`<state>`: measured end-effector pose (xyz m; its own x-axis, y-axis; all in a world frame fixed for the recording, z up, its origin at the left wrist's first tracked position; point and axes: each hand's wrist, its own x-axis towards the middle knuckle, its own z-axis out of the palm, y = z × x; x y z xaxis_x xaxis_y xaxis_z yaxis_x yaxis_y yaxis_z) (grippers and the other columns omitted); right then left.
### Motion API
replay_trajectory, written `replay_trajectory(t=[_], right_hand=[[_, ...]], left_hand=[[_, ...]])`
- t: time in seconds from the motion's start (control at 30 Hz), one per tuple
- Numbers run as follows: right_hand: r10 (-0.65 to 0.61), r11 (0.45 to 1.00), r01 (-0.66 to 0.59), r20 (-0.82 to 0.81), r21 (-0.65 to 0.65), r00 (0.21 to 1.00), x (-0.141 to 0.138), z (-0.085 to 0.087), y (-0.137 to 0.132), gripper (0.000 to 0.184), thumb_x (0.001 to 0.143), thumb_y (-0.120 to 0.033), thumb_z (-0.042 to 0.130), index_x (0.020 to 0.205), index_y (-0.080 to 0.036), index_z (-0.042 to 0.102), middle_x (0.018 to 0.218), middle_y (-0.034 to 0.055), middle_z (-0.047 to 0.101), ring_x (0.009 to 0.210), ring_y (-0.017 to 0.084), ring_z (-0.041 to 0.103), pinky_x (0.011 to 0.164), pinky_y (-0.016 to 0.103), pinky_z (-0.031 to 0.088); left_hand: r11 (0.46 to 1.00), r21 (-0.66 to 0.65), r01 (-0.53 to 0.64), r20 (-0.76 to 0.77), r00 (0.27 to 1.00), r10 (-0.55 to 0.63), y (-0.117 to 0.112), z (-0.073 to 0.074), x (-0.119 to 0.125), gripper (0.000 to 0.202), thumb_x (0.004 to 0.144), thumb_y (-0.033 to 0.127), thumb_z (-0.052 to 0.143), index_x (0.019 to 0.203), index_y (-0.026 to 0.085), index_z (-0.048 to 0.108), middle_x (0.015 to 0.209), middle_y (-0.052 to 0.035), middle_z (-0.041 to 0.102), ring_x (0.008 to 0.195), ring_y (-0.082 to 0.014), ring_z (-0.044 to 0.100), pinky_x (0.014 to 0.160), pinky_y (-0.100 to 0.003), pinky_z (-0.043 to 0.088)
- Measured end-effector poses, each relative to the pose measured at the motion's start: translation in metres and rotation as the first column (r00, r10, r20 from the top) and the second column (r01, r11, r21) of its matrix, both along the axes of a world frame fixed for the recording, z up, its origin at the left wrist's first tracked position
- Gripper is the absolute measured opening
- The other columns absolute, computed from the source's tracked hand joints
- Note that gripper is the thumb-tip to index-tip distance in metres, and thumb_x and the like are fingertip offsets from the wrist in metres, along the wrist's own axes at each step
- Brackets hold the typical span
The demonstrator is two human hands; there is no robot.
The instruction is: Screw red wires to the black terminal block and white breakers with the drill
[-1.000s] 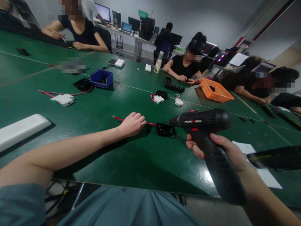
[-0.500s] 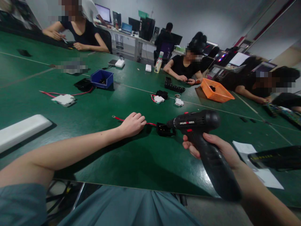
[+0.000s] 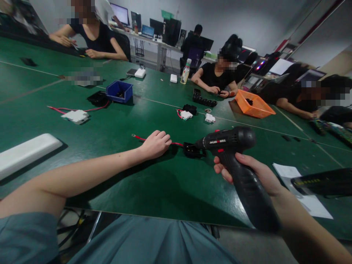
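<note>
My right hand [image 3: 255, 170] is wrapped round the handle of a black cordless drill [image 3: 229, 141], its chuck pointing left. The drill's tip is at a small black plastic housing [image 3: 192, 150] lying on the green table; whether the tip touches a screw I cannot make out. A red cable [image 3: 177, 144] with a metal lug at its far left end runs into the housing. Closed over the middle of this cable, my left hand [image 3: 156, 144] rests on the table just left of the housing. Its fingertips are hidden underneath.
Beyond my hands lie white circuit breakers [image 3: 187, 115] and a blue bin [image 3: 119, 91]. An orange basket [image 3: 254, 103] stands at the back right. A long white case [image 3: 30, 154] lies left; paper [image 3: 316, 207] and a dark cylindrical object [image 3: 324, 182] lie right. Several people sit around.
The drill's rear and grip have shifted very slightly left and up in view. My left hand, the cable and the housing stay practically where they were.
</note>
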<state>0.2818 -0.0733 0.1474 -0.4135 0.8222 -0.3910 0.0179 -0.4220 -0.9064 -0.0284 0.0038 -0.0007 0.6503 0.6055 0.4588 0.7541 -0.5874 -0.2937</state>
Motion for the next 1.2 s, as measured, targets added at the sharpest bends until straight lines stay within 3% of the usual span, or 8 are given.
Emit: replay_trajectory(t=[0.27, 0.5, 0.83, 1.2], right_hand=[[-0.067, 0.993, 0.067, 0.006, -0.098, 0.998, 0.0023, -0.0048, 0.0009, 0.032, 0.085, -0.047, 0.067, 0.092, -0.016, 0.072, 0.086, 0.0083, 0.074, 0.059, 0.014, 0.065, 0.054, 0.022, 0.056], [-0.027, 1.000, 0.027, 0.021, -0.004, 0.999, -0.0001, -0.0011, -0.0016, 0.031, 0.086, -0.047, 0.065, 0.092, -0.018, 0.072, 0.081, 0.0075, 0.072, 0.059, 0.016, 0.065, 0.055, 0.026, 0.056], [-0.087, 0.985, 0.083, -0.023, -0.148, 0.996, 0.0026, -0.0042, -0.0019, 0.035, 0.080, -0.048, 0.072, 0.090, -0.014, 0.074, 0.082, 0.0072, 0.073, 0.060, 0.012, 0.064, 0.058, 0.020, 0.055], [-0.058, 0.997, 0.058, -0.005, -0.053, 0.998, -0.0005, -0.0030, -0.0014, 0.030, 0.086, -0.046, 0.065, 0.091, -0.017, 0.072, 0.082, 0.0068, 0.072, 0.059, 0.014, 0.065, 0.056, 0.024, 0.055]], left_hand=[[1.000, 0.001, 0.001, -0.007, 1.000, -0.001, -0.0010, 0.0015, -0.0006, 0.016, 0.093, 0.020, 0.051, 0.088, 0.017, 0.066, 0.090, -0.0092, 0.063, 0.085, -0.0232, 0.053, 0.071, -0.038, 0.037], [1.000, -0.001, -0.002, 0.000, 1.000, 0.002, -0.0003, 0.0007, -0.0002, 0.015, 0.092, 0.021, 0.053, 0.088, 0.017, 0.067, 0.090, -0.0097, 0.063, 0.085, -0.0236, 0.053, 0.071, -0.039, 0.037], [1.000, 0.000, -0.012, -0.017, 1.000, 0.012, 0.0000, 0.0005, -0.0008, 0.015, 0.093, 0.021, 0.052, 0.089, 0.017, 0.067, 0.090, -0.0095, 0.063, 0.085, -0.0238, 0.053, 0.072, -0.038, 0.037], [1.000, 0.006, -0.011, -0.023, 1.000, 0.011, -0.0001, 0.0014, -0.0004, 0.016, 0.094, 0.021, 0.051, 0.088, 0.017, 0.066, 0.090, -0.0090, 0.063, 0.085, -0.0235, 0.053, 0.072, -0.039, 0.037]])
